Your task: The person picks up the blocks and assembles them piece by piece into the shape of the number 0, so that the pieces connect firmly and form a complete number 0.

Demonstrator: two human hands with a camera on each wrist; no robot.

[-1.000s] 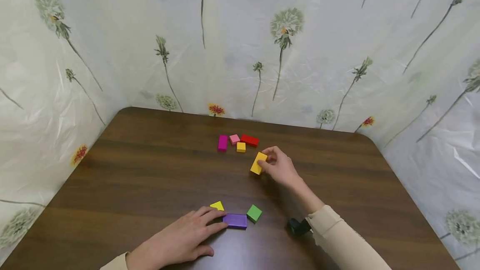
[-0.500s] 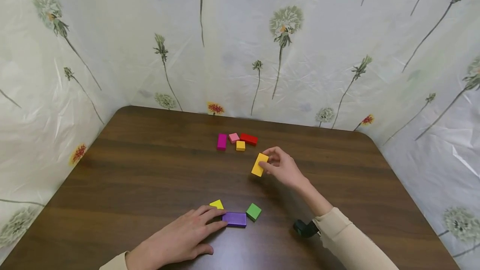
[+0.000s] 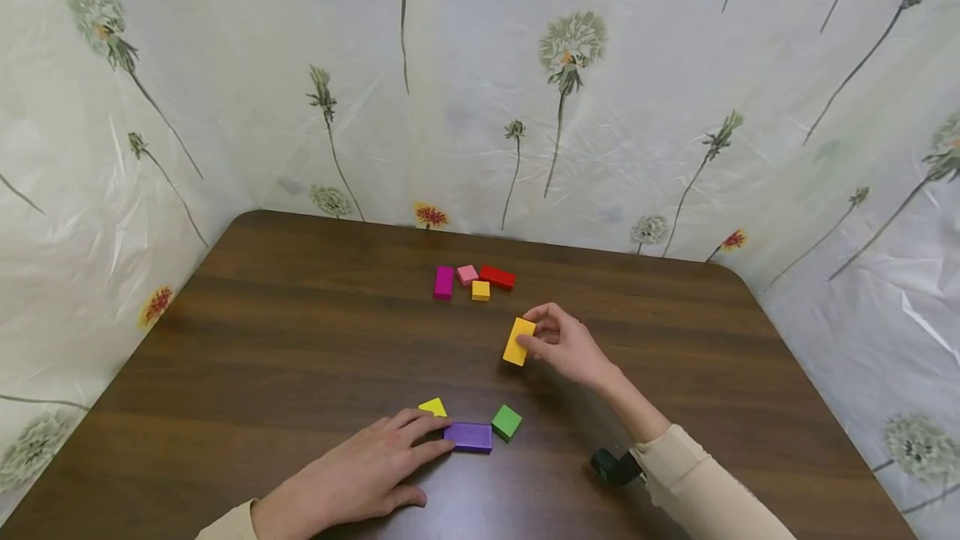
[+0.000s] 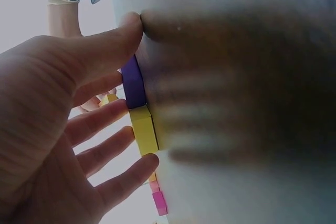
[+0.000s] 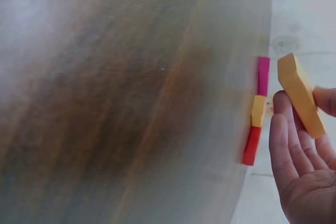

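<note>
Pinching an orange block (image 3: 519, 342) up off the counter (image 3: 300, 340), the right grip (image 3: 566, 350) seems to be at the holding-up step. Setting it down would call for turning it flat first. The left grip (image 3: 375, 469) has loose, stretched fingers touching a purple block (image 3: 468, 437). Mind the green block (image 3: 507, 422) between both grips. Past the right grip, a red block (image 3: 497, 277) sits near the far edge. Bare room lies left and right of that grip.
</note>
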